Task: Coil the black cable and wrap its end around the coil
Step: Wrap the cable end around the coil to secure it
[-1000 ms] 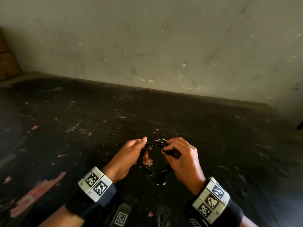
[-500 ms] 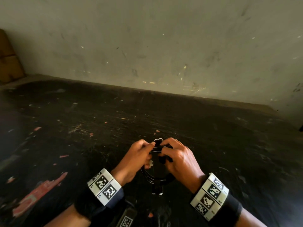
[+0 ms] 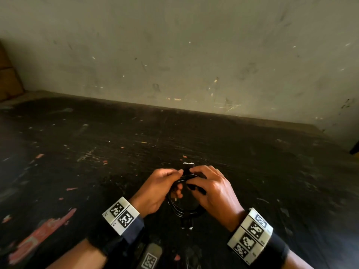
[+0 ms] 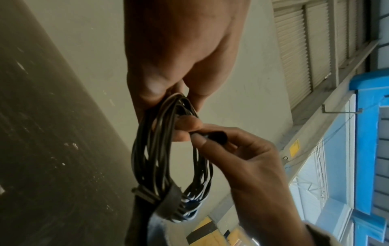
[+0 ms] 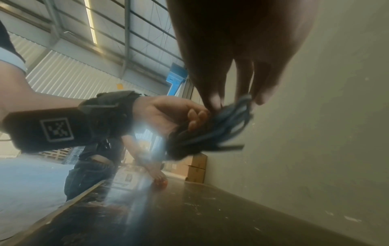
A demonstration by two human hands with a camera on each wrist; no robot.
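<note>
The black cable [image 3: 181, 208] is wound into a small coil that hangs above the dark table, its top held between both hands. My left hand [image 3: 174, 175] pinches the top of the coil [image 4: 160, 149] between thumb and fingers. My right hand [image 3: 194, 179] pinches the cable's end with its black plug [image 4: 216, 135] right beside the coil's top. In the head view a plug tip [image 3: 188, 166] sticks up above the fingers. A connector [image 3: 187, 224] and a strap [image 4: 168, 199] hang at the coil's bottom. The right wrist view shows the coil [image 5: 210, 133] blurred.
The scuffed dark table [image 3: 97, 152] runs back to a grey wall [image 3: 174, 55]. Cardboard boxes [image 3: 7, 80] stand at the far left. A tagged device [image 3: 149, 257] lies at the near edge. Another person [image 5: 90, 166] bends over at the table's far end.
The hands have come together at the top of the coil, which now hangs narrower. The plug end has come up above the fingers.
</note>
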